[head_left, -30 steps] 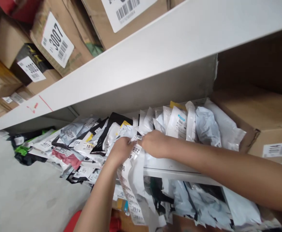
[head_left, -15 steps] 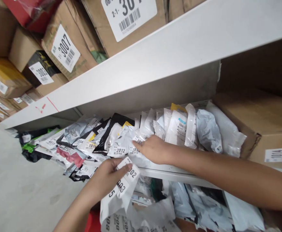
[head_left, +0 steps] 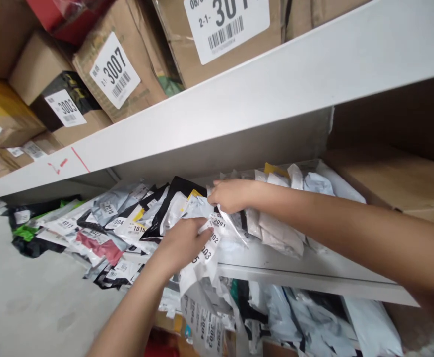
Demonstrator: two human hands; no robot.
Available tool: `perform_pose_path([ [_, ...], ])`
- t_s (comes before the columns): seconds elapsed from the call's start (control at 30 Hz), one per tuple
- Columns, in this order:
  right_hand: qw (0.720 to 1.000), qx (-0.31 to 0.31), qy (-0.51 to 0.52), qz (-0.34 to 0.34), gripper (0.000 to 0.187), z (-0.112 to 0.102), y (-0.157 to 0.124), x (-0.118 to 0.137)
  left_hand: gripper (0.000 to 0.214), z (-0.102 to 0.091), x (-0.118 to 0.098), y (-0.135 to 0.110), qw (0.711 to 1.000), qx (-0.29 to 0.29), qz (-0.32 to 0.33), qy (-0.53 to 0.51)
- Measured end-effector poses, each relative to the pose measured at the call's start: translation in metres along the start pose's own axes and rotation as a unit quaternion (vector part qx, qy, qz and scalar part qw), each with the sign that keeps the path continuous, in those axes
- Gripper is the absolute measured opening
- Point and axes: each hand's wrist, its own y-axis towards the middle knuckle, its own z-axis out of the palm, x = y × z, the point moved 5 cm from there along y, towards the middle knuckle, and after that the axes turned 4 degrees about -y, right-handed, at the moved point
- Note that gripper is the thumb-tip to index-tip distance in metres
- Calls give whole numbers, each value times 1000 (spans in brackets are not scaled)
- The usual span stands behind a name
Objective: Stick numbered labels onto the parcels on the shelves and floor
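Note:
My left hand (head_left: 181,244) grips a bunch of white plastic parcel bags (head_left: 204,255) with numbered labels; they hang down over the front edge of the grey shelf (head_left: 306,270). My right hand (head_left: 230,194) reaches in from the right and pinches the top of a clear bag labelled 3001 (head_left: 220,223) in the row of bags standing on that shelf. The two hands are close together, right above left. More white and grey bags (head_left: 279,233) lean under my right forearm.
A heap of labelled bags (head_left: 108,223) lies along the shelf to the left. A cardboard box (head_left: 395,178) stands at the right. The shelf above holds boxes labelled 3007 (head_left: 120,69) and 3003 (head_left: 66,106). Further bags (head_left: 294,312) fill the shelf below. Grey floor (head_left: 23,307) lies at lower left.
My left hand dropped with its bunch of bags, then rose back to the shelf. My right hand moved up and left onto the bag labelled 3001.

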Motion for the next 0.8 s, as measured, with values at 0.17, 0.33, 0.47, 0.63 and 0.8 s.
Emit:
perform_pose_path([
  [0.17, 999, -18, -17, 21, 36, -1, -9, -14, 37, -47, -4, -3, 997, 46, 2, -65],
  [0.33, 996, 49, 27, 71, 39, 2, -2, -21, 22, -59, -20, 46, 985, 56, 30, -162],
  [0.47, 990, 90, 32, 103, 37, 5, 0, -26, 17, -18, -7, 101, 995, 11, -3, -98],
  [0.63, 986, 74, 61, 135, 39, 8, -6, -38, 16, 23, -5, 128, 997, 21, -7, -78],
  [0.8, 984, 54, 84, 150, 37, 9, -12, -47, 12, 34, -11, 124, 994, 81, -4, -78],
])
